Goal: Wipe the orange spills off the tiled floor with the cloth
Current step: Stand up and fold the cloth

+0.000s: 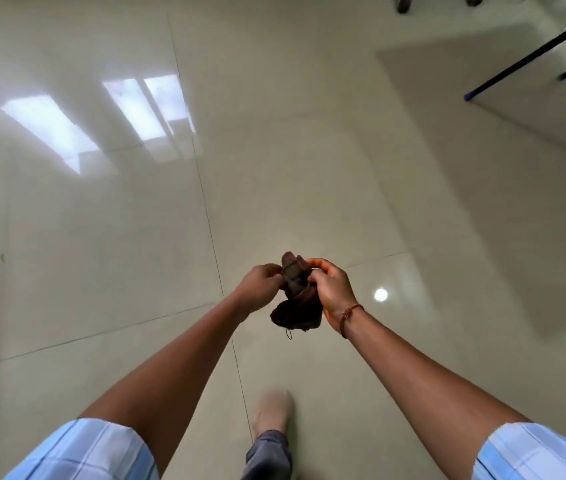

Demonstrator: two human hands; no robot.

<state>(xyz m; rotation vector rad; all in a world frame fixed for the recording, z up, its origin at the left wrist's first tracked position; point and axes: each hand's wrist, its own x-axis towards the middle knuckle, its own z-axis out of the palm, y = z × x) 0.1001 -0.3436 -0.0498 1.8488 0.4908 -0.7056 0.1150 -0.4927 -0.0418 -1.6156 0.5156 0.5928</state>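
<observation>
Brown with a dark reddish cast, the cloth (297, 296) is bunched into a crumpled wad, held in the air above the glossy tiled floor (136, 237) near the middle of my view. A loose thread dangles from its lower edge. Both hands cover parts of its folds, so I cannot make out its full shape. The left hand (260, 285) pinches its left side with curled fingers. The right hand (330, 289) wraps round its right side, and that wrist wears a reddish thread band (349, 315). Lower down, a foot (272, 412) on the floor is blurred. Pale blue checked sleeves (84, 452) are cut off by the bottom edge. At top right, dark furniture legs (531, 57) with blue tips run out of view.
</observation>
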